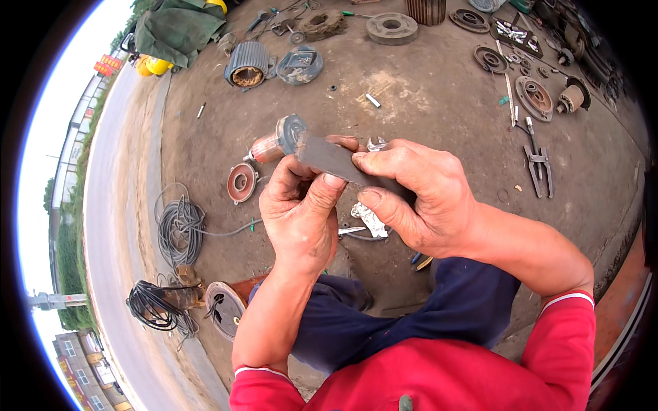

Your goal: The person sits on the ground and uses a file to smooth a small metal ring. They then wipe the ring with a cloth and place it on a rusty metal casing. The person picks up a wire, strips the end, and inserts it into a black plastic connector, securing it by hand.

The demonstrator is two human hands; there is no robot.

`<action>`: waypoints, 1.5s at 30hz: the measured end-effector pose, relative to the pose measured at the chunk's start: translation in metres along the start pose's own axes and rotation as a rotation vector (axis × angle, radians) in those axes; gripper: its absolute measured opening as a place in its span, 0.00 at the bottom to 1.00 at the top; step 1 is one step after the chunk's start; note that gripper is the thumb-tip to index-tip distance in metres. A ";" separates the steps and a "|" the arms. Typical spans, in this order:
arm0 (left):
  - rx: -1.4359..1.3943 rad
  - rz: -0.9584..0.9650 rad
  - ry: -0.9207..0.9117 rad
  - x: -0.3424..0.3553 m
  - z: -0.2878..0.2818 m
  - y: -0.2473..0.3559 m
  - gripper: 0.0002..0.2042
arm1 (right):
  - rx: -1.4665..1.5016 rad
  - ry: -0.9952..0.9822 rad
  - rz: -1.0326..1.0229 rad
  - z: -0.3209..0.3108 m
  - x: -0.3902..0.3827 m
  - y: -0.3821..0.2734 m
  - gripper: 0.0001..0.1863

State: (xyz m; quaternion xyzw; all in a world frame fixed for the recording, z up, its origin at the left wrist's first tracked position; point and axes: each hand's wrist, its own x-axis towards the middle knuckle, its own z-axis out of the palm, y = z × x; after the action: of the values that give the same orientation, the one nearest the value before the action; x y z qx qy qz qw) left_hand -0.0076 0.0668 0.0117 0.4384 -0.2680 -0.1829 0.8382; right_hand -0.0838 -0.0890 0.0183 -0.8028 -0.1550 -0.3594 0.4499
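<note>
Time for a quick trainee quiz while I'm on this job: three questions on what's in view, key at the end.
1. What do the left hand and right hand hold between them?
2. True or false: the gear puller lies farther right than the cable coil.
3. The round end cover beside the left hand is: (a) blue, (b) reddish-brown, (c) white.

Key: 1. A dark flat strip; 2. True; 3. b.
</note>
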 end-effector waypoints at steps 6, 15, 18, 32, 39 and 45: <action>-0.024 -0.024 0.005 -0.003 -0.002 -0.002 0.06 | -0.017 0.034 -0.024 0.003 0.001 0.006 0.14; -0.056 -0.027 0.036 -0.004 0.000 0.000 0.10 | -0.023 -0.004 -0.010 0.005 -0.001 -0.001 0.15; -0.043 -0.023 0.023 -0.005 0.001 -0.001 0.10 | -0.034 0.054 -0.047 0.009 0.001 0.004 0.15; -0.063 -0.019 0.060 -0.005 0.000 0.004 0.10 | -0.085 -0.014 0.016 0.011 -0.001 -0.004 0.13; -0.055 0.008 0.045 -0.006 0.002 -0.001 0.06 | -0.070 0.067 -0.002 0.013 0.001 0.001 0.14; -0.049 0.007 0.086 -0.005 0.007 -0.002 0.04 | -0.096 0.089 -0.006 0.017 0.000 0.006 0.12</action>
State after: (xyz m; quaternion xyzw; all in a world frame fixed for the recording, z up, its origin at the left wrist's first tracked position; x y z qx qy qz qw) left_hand -0.0160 0.0640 0.0119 0.4242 -0.2290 -0.1675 0.8600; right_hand -0.0726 -0.0778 0.0092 -0.8061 -0.1198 -0.4030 0.4164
